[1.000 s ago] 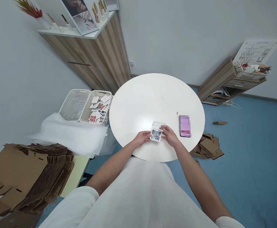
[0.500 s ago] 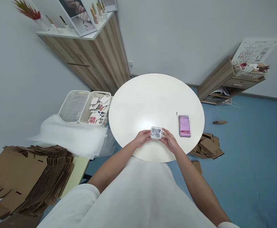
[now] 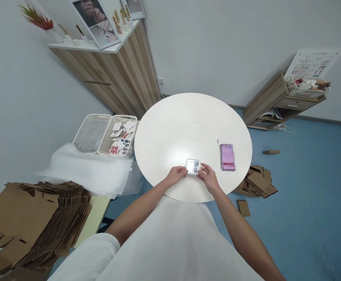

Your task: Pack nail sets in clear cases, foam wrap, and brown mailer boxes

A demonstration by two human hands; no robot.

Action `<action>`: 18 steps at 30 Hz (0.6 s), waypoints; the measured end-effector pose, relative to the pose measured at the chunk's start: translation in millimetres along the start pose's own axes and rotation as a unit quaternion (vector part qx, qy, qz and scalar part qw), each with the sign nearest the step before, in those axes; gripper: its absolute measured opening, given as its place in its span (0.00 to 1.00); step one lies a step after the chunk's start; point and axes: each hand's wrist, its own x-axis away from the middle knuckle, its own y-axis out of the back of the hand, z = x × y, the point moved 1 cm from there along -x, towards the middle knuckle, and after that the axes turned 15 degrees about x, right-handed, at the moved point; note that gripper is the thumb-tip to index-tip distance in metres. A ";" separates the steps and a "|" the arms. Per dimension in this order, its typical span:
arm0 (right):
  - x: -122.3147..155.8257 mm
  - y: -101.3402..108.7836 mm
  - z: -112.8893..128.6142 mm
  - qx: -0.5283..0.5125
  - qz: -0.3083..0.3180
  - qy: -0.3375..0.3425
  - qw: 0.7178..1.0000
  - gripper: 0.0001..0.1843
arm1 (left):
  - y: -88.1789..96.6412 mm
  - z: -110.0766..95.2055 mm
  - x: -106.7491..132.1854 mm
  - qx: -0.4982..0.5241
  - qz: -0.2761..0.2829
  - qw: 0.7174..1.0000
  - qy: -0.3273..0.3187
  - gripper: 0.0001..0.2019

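A small clear plastic case [image 3: 193,166] with dark, glossy nail-shaped pieces inside is held between my hands over the near part of the round white table [image 3: 170,136]. My left hand [image 3: 176,175] grips the case's left edge with thumb and fingertips. On the opposite side, my right hand [image 3: 208,177] pinches the right edge, its thumb at the lower right corner. Light glares off the case's surface and hides part of what it contains. To the right of my right hand lies a purple, pixelated rectangular item [image 3: 227,157].
Left of the table, one white basket [image 3: 84,117] holds clear cases and another [image 3: 104,150] holds cards with nail sets. White sheets [image 3: 91,169] and stacked flat cardboard [image 3: 27,218] lie nearer. Folded cardboard boxes [image 3: 258,180] lie on the floor at right.
The case has tilted, and glare now covers more of it. My right thumb has come round to its lower right corner. Both hands keep hold of it.
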 end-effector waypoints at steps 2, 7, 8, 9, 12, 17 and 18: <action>1.9 -0.3 0.4 0.008 -0.001 0.003 1.000 0.25 | -0.5 1.2 0.3 -0.023 0.003 0.999 -0.022 0.19; 2.0 -2.2 -0.7 0.021 -0.003 0.003 1.000 0.25 | -2.1 5.5 -2.8 0.014 0.001 1.000 -0.023 0.16; 1.1 -2.6 -1.6 0.025 -0.007 0.002 1.000 0.25 | -2.4 6.7 -3.6 0.023 0.002 0.999 -0.022 0.16; -0.1 -2.8 -2.5 0.029 -0.011 0.000 1.000 0.25 | -2.7 7.9 -4.4 0.028 0.003 0.999 -0.022 0.16; -3.3 -3.1 -4.4 0.046 -0.018 -0.001 0.999 0.27 | -3.4 11.8 -6.1 0.024 0.001 0.999 -0.027 0.15; -4.6 -3.4 -2.3 0.073 -0.008 0.009 0.997 0.31 | -3.3 15.6 -6.2 -0.009 -0.033 0.999 -0.038 0.17; -4.7 -3.6 -1.8 0.077 -0.006 0.013 0.997 0.31 | -3.0 15.6 -5.9 -0.021 -0.041 0.998 -0.046 0.18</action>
